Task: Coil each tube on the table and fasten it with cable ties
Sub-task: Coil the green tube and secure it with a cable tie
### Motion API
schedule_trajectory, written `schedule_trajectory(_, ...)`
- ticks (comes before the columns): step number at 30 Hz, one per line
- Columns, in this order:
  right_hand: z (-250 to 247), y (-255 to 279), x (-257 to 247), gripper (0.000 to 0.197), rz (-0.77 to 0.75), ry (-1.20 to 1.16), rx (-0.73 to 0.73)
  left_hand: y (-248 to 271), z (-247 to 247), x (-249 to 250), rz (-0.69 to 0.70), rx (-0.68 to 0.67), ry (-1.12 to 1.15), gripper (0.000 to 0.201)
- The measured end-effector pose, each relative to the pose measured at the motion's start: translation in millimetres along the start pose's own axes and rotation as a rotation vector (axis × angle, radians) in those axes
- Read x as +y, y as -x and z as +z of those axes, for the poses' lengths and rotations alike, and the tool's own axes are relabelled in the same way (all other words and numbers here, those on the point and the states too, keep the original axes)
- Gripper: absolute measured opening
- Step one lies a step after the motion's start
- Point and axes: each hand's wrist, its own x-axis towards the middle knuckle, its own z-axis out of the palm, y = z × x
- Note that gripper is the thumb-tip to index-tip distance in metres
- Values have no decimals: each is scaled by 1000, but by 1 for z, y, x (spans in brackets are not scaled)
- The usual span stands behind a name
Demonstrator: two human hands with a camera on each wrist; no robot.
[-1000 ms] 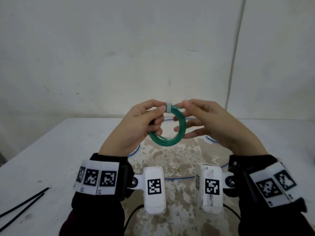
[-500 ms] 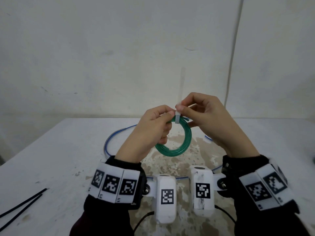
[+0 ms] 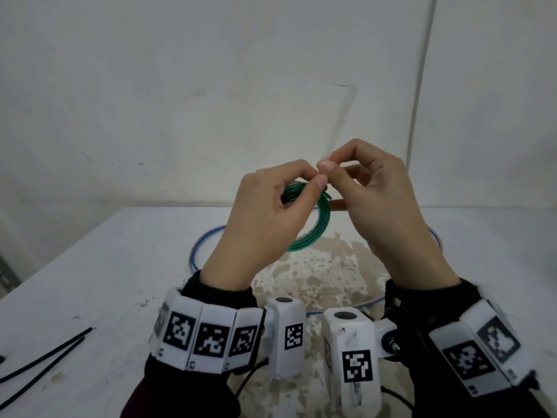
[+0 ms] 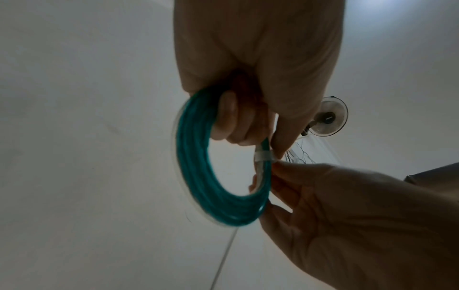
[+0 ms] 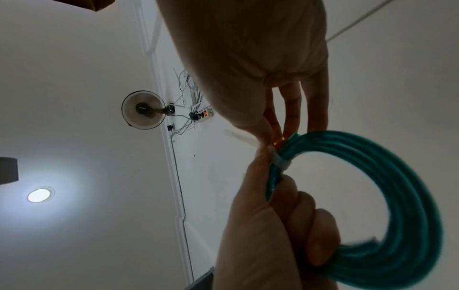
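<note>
Both hands are raised together above the counter, meeting at the top of a coiled green plastic tube (image 3: 313, 227). The left hand (image 3: 268, 212) has its fingers curled through the ring and grips the bundled loops, its thumb pressing against the coil beside a translucent white cable tie (image 4: 264, 156) that wraps the strands. The right hand (image 3: 382, 206) pinches that cable tie between thumb and forefinger right at the wrap, its other fingers loosely bent, one of them touching the outer edge of the coil. In the right wrist view the tie's free tail (image 5: 239, 137) sticks out past the pinching fingertips. The green coil hangs in the air, clear of the surface. Beneath it, on the white counter (image 3: 105, 267) with its worn brown patch, lies a long clear tube with a blue stripe (image 3: 199, 245), spread in a wide loose loop. Near the left edge two thin black cable ties (image 3: 45, 366) lie side by side.
</note>
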Motion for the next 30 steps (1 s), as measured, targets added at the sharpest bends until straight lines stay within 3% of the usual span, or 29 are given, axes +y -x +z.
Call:
schedule_trajectory(2, -1, -1, 1, 14, 22, 8, -4, 1, 2, -1, 5, 8, -40, 22)
schedule_trajectory(8, -13, -5, -6, 14, 33, 51, -121, -1, 1, 0, -176, -70, 230, 23)
schedule_trajectory(12, -14, -5, -5, 14, 71, 22, -175, 2, 1, 2, -177, -63, 175, 22)
schedule_trajectory(16, -5, -4, 5, 15, 77, 18, -92, 1, 2, -1, -124, -48, -20, 23)
schedule_trajectory(19, -6, -3, 5, 14, 158, -16, -203, -1, -4, -6, -228, -73, 129, 23)
schedule_trajectory(22, -14, -1, 1, 20, 289, -79, -368, -2, -7, -7, -318, -14, 342, 22)
schedule_trajectory(27, -29, 15, 0, 16, 325, -83, -381, -2, 7, -6, -330, 93, 524, 24)
schedule_trajectory(30, -49, 27, 2, 12, 351, -108, -336, -1, 27, -5, -309, 44, 594, 25)
